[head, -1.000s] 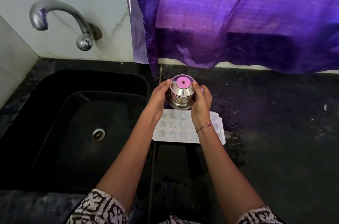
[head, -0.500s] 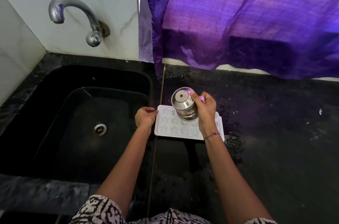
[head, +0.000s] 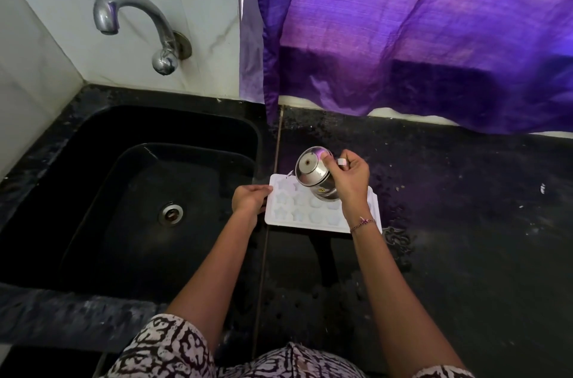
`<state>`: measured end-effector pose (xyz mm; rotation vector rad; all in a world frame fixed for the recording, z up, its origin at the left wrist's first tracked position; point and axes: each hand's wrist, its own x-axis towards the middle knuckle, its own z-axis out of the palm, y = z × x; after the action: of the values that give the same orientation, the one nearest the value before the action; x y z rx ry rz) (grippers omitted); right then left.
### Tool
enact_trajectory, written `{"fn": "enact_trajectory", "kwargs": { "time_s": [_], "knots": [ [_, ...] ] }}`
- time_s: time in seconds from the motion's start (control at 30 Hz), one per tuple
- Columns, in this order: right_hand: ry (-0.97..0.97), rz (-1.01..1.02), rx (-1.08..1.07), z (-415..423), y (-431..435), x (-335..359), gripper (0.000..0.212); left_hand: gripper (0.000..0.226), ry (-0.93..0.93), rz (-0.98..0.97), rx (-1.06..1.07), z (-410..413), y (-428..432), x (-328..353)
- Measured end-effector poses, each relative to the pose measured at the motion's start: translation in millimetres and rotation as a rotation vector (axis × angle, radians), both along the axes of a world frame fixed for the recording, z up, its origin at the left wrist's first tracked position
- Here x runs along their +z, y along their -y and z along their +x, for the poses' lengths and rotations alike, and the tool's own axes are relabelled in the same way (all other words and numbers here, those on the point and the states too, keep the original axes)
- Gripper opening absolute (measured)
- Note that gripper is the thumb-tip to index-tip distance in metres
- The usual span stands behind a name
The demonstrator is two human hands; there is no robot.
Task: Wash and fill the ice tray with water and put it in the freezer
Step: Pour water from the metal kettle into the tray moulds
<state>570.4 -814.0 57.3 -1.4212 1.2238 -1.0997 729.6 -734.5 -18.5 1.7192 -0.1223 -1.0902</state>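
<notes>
A white ice tray with star-shaped and round cells lies flat on the black counter, just right of the sink. My left hand grips the tray's left edge. My right hand holds a small steel pot tilted over the tray's back left cells, its mouth facing left and toward me. The pot and my right wrist hide the tray's right part. I cannot make out a stream of water.
A black sink with a steel drain lies to the left, and a chrome tap juts from the white tiled wall. A purple curtain hangs over the counter's back edge. The wet black counter stretches right.
My left hand let go of the pot and went down to the tray's left edge. My right hand alone tipped the pot over the tray. The camera shifted left.
</notes>
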Motion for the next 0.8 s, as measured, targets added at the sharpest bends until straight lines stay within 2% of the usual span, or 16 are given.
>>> {"fn": "enact_trajectory", "kwargs": {
  "time_s": [0.57,0.8],
  "knots": [
    [-0.090,-0.074,0.005,-0.4,-2.2,5.7,0.049,0.004,-0.002,-0.019,0.032,-1.6,-0.4,-4.0],
    [0.002,-0.017,-0.034,-2.6,-3.3,6.6,0.051,0.005,-0.006,-0.029,0.030,-2.2,-1.3,-1.4]
  ]
}}
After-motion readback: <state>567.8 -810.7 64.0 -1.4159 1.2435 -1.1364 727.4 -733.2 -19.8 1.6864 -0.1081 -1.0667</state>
